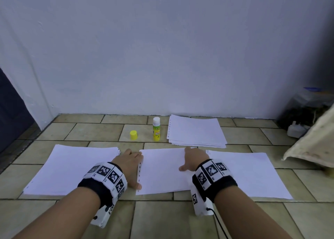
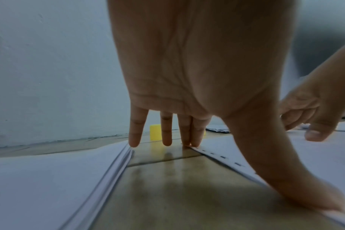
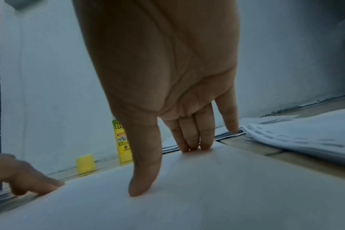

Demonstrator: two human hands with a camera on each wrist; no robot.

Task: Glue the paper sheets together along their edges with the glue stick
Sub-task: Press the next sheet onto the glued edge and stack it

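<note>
Paper sheet (image 1: 162,170) with a punched left edge lies flat on the tiled floor (image 1: 157,215), nearest the person and between both hands. Left hand (image 1: 130,164) is spread at the sheet's punched edge, fingers straight; in the left wrist view the thumb presses the near corner and two fingertips (image 2: 191,140) touch the far corner, the others resting on the floor and on the neighbouring stack. Right hand (image 1: 194,160) lies on the sheet's right part, fingers straight and fairly close together, thumb (image 3: 142,171) and three fingertips pressing the paper, nothing gripped. Left stack (image 1: 72,168) of sheets lies just beside the left hand; right stack (image 1: 249,173) lies just beside the right hand. Farther off, the yellow cap (image 1: 133,135) stands on the floor, apart from the glue stick (image 1: 156,129), which stands upright and uncapped. Far stack (image 1: 196,131) lies just right of the glue stick, near the wall (image 1: 162,49).
</note>
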